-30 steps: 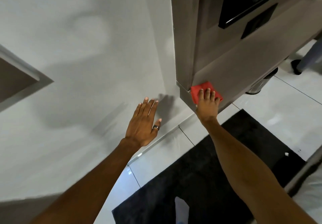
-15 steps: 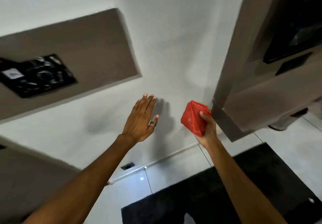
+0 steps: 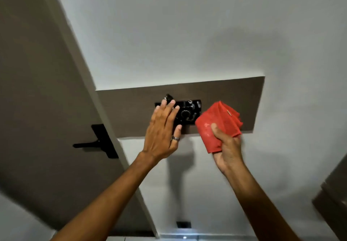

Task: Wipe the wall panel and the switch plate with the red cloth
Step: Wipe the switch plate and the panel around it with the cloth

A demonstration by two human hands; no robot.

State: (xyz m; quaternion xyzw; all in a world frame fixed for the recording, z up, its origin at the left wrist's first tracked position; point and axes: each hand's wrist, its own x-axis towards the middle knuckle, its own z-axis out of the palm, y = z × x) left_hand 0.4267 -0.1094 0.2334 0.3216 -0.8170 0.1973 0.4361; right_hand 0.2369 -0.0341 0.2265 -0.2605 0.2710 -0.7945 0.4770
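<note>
Both hands have come up from low on the white wall to the brown wall panel [image 3: 216,92], where the left hand [image 3: 162,128] lies flat and unclenched over the black switch plate [image 3: 189,112] while the right hand [image 3: 228,147] grips the folded red cloth [image 3: 217,126], best pressed flat and swept gently around the knob.

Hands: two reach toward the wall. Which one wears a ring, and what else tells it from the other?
The left hand wears the ring on its thumb; it lies open over the black switch plate. The right hand grips the red cloth.
</note>
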